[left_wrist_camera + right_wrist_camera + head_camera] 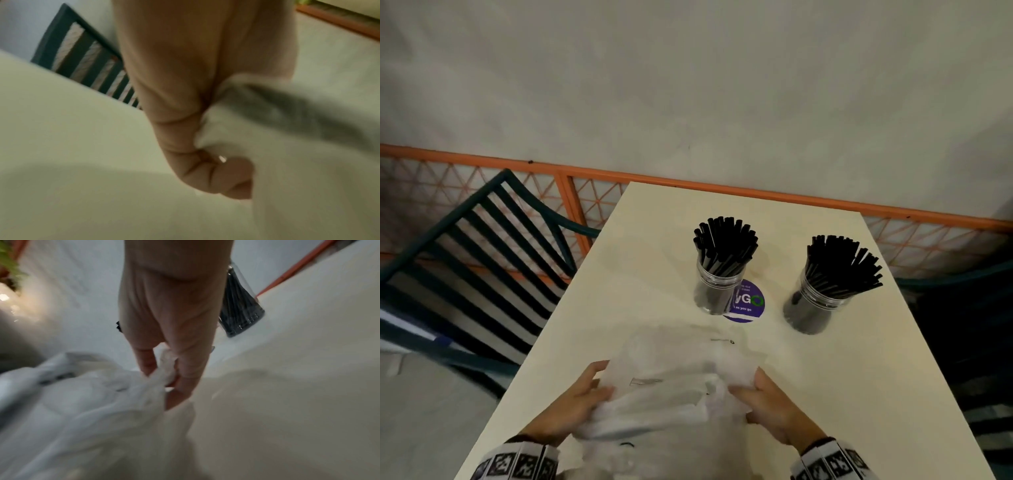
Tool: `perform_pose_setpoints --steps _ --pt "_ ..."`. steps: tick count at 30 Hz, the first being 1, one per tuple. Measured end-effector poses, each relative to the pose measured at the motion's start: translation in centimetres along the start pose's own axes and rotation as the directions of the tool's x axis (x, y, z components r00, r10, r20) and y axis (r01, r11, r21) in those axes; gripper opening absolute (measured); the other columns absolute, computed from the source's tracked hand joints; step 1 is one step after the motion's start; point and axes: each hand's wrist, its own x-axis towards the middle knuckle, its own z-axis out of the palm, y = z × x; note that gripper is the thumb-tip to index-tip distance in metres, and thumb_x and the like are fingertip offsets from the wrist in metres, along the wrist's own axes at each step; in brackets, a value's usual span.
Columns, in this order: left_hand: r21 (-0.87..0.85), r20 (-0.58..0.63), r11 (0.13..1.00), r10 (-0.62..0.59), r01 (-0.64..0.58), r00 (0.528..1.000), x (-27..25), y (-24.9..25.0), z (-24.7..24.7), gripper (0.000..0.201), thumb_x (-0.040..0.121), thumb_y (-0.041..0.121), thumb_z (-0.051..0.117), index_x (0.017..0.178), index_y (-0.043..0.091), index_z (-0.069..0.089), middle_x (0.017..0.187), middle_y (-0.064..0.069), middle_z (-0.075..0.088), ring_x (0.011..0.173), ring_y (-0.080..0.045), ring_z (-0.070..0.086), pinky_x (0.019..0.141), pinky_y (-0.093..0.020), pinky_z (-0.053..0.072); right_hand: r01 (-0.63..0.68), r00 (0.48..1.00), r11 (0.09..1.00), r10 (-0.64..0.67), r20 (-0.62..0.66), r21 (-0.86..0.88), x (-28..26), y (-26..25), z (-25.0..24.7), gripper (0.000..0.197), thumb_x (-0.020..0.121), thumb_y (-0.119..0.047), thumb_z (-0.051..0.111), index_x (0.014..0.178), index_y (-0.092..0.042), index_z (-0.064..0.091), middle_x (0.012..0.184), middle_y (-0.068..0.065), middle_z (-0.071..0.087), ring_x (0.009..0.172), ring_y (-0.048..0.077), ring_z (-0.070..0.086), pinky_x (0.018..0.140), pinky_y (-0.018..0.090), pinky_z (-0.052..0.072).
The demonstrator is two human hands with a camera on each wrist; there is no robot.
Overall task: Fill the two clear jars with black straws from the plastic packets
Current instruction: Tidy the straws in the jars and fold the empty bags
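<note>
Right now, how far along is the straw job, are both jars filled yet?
Done: the left jar and the right jar each stand packed with black straws. In hand: the left hand and right hand both grip the crumpled plastic packets, which look empty. Left: probably only clearing that plastic off the table.
</note>
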Motion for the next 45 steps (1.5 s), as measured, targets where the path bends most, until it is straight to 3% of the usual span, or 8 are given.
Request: perform_pose_setpoints --steps 4,12,15,21,28,33,39,45 --pt "0.37 -0.081 0.929 0.058 -0.024 0.995 -1.3 -0.3 1.6 0.042 0.094 0.03 0.046 0.132 0.022 0.031 0.108 -0.002 0.06 0.093 -0.017 0.06 0.066 -0.02 0.045 0.242 0.865 0.832 -0.418 -0.277 -0.5 -1.4 0.2 -1.0 0.067 0.082 -0.032 0.065 0.138 -0.019 0.031 0.126 0.005 0.037 0.12 0.024 0.045 0.101 0.032 0.04" --pt "0.345 -0.249 0.935 0.006 0.083 0.968 -2.8 -1.4 5.4 0.054 0.085 0.025 0.062 0.13 0.011 0.035 0.104 -0.008 0.059 0.09 -0.022 0.058 0.072 -0.028 0.045 0.608 0.752 0.094 -0.388 0.533 -0.788 -4.4 2.3 3.8 0.111 0.053 -0.075 0.061 0.143 -0.031 0.015 0.152 0.007 0.018 0.142 0.026 0.0 0.113 0.055 -0.015" --pt "0.274 -0.326 0.94 -0.106 0.201 0.939 -3.0 -2.0 6.4 0.039 0.085 0.023 0.058 0.117 0.004 0.045 0.111 -0.013 0.059 0.094 -0.025 0.056 0.084 -0.039 0.049 0.57 0.773 -0.075 -0.289 0.565 -0.818 -5.3 4.2 5.3 0.112 0.044 -0.075 0.059 0.136 -0.019 0.031 0.127 0.002 0.049 0.121 0.024 0.045 0.107 0.062 0.027" --pt "0.399 -0.406 0.911 0.071 0.107 0.911 -6.0 -2.1 8.1 0.067 0.084 0.044 0.057 0.136 0.011 0.03 0.133 -0.017 0.043 0.115 -0.032 0.049 0.098 -0.041 0.041 0.573 0.792 0.157 -0.362 0.493 -0.805 -5.8 4.6 5.1 0.034 0.091 -0.023 0.044 0.125 -0.02 0.046 0.116 0.008 0.064 0.1 0.028 0.06 0.087 0.037 0.047" --pt "0.962 0.144 0.107 0.588 -0.253 0.796 -9.6 -4.8 13.0 0.066 0.054 0.063 0.066 0.109 0.03 0.051 0.112 0.008 0.056 0.099 -0.013 0.06 0.09 -0.031 0.04 0.417 0.897 0.582 -0.142 0.418 -0.697 -4.6 2.1 4.0 0.031 0.086 -0.025 0.062 0.059 -0.029 0.047 0.067 -0.004 0.053 0.077 0.018 0.055 0.067 0.028 0.04" --pt "0.938 0.111 0.23 0.512 -0.26 0.852 -6.2 -5.4 11.7 0.027 0.068 0.036 0.059 0.095 0.035 0.062 0.08 0.015 0.072 0.071 -0.007 0.067 0.08 -0.023 0.035 0.435 0.89 0.562 -0.149 0.431 -0.704 -5.0 0.7 3.8 0.008 0.081 -0.022 0.067 0.084 -0.016 0.063 0.085 0.003 0.061 0.08 0.015 0.057 0.069 0.026 0.042" --pt "0.803 0.002 0.582 0.21 -0.127 0.978 -2.9 -4.0 8.7 0.026 0.095 0.023 0.037 0.11 0.013 0.057 0.116 -0.01 0.065 0.108 -0.03 0.057 0.091 -0.033 0.041 0.518 0.63 -0.11 -0.621 0.466 -0.848 -6.3 4.6 5.9 0.019 0.069 -0.033 0.053 0.084 -0.028 0.064 0.079 -0.011 0.063 0.08 0.012 0.058 0.087 0.027 0.035" --pt "0.714 0.111 0.665 0.202 -0.22 0.973 -2.2 -4.0 7.4 0.019 0.086 0.024 0.052 0.092 0.031 0.035 0.097 -0.002 0.059 0.091 -0.026 0.058 0.08 -0.036 0.044 0.435 0.74 -0.124 -0.515 0.433 -0.892 -4.7 6.5 6.9 0.028 0.071 -0.021 0.041 0.087 -0.028 0.064 0.081 -0.013 0.065 0.079 0.009 0.06 0.099 0.032 0.035"
